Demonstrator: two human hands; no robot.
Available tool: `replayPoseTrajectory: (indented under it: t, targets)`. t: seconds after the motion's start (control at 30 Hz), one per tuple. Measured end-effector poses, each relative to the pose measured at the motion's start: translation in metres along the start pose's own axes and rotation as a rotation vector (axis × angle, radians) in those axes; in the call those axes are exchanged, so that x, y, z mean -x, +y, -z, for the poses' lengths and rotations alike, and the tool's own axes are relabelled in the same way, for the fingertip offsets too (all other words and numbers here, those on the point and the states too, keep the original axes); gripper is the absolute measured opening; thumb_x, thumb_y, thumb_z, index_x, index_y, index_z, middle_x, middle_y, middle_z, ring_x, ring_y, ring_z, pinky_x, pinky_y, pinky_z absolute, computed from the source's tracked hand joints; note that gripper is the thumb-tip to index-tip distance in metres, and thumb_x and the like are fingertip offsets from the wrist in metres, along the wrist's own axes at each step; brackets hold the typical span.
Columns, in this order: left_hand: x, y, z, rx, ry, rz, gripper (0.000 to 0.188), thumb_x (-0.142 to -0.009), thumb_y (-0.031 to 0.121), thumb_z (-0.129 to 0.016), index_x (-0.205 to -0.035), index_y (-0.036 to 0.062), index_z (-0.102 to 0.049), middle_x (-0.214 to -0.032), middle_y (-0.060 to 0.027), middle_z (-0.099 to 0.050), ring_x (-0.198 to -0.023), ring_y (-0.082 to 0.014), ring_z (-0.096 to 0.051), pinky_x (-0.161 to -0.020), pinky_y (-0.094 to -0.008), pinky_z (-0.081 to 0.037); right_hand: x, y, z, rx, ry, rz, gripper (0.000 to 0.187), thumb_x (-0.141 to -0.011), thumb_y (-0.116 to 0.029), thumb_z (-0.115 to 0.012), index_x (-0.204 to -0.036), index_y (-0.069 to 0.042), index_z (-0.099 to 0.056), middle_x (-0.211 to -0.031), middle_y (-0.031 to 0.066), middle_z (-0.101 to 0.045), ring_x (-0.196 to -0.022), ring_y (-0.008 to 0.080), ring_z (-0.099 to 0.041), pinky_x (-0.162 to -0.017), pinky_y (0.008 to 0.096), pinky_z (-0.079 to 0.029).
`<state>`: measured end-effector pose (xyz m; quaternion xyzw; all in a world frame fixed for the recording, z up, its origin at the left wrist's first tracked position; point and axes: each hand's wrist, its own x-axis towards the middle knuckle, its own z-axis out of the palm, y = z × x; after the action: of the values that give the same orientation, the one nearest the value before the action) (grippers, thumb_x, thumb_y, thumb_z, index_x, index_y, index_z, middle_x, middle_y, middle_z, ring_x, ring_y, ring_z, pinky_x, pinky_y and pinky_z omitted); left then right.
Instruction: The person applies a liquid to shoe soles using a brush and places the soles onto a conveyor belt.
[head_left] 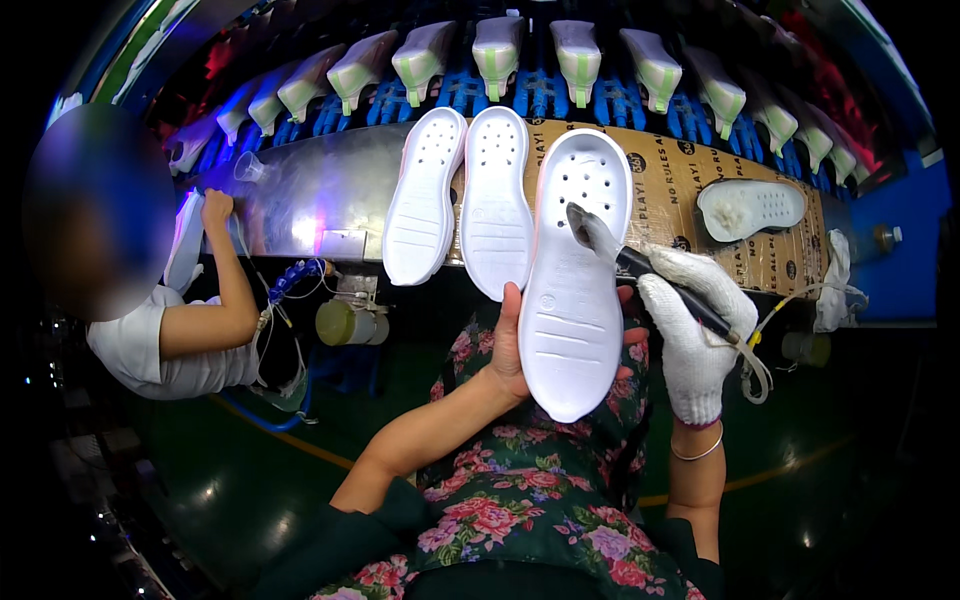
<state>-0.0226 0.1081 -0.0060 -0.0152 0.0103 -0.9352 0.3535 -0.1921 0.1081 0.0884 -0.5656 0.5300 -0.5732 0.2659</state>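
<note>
My bare left hand (512, 345) is wrapped round a white shoe sole (572, 340) from beneath, its thumb along the left edge. The sole faces up, with small holes near its far end and grooved lines near its close end. My right hand (695, 320), in a white knitted glove, grips a brush (690, 302) with a black handle and a hose or cord trailing from its back. Its dark, pale-based bristles lie over the sole, at the holed part. Two more white soles (424, 200) (496, 205) lie side by side at the bench edge, left of the held one.
Shoe uppers on lasts (497, 60) stand in a row on blue holders (535, 95) along the far side. Printed cardboard (660, 175) covers the bench's right part; a soiled sole (770, 208) rests there. At left, a co-worker (215, 330) handles another sole (184, 245) beside the metal bench top (330, 180).
</note>
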Motion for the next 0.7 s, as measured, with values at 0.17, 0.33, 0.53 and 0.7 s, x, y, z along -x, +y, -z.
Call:
replayPoseTrajectory:
  t: [0.17,0.33,0.53,0.7]
  targets:
    - [0.002,-0.014,0.011,-0.068,0.155,-0.118,0.104,-0.073,0.078,-0.056,-0.149,0.0118,-0.028,-0.145,-0.0134,-0.042,-0.129,-0.0386,-0.045,-0.103,-0.0576,-0.040,-0.014,-0.010,-0.015,0.189,-0.039,0.315,0.024,-0.071,0.001,-0.076,-0.095,0.000,-0.071,-0.092,0.0154,-0.071,-0.083,0.0242,-0.069,-0.074,0.0317,-0.053]
    - [0.015,-0.022,0.037,-0.229,0.341,-0.126,0.095,-0.076,0.072,-0.060,-0.148,0.0161,-0.033,-0.149,-0.0092,-0.039,-0.134,-0.0311,-0.040,-0.113,-0.0515,-0.030,-0.016,-0.006,-0.024,0.343,-0.012,0.560,0.029,-0.069,0.000,-0.074,-0.098,-0.003,-0.072,-0.094,0.0147,-0.070,-0.082,0.0296,-0.068,-0.073,0.0355,-0.054]
    - [0.008,-0.021,0.050,-0.091,0.202,-0.153,0.087,-0.081,0.068,-0.058,-0.145,0.0125,-0.038,-0.142,-0.0121,-0.047,-0.129,-0.0308,-0.046,-0.110,-0.0491,-0.035,0.002,-0.012,-0.037,0.175,-0.094,0.359,0.026,-0.070,0.000,-0.075,-0.095,-0.003,-0.071,-0.094,0.0135,-0.070,-0.081,0.0258,-0.068,-0.072,0.0338,-0.053]
    - [0.006,-0.016,0.055,-0.153,0.321,-0.168,0.091,-0.081,0.072,-0.052,-0.148,0.0139,-0.033,-0.148,-0.0130,-0.039,-0.135,-0.0321,-0.040,-0.113,-0.0505,-0.030,0.003,0.001,-0.035,0.149,0.070,0.293,0.023,-0.071,0.002,-0.074,-0.094,0.000,-0.069,-0.092,0.0148,-0.070,-0.083,0.0253,-0.068,-0.075,0.0325,-0.053]
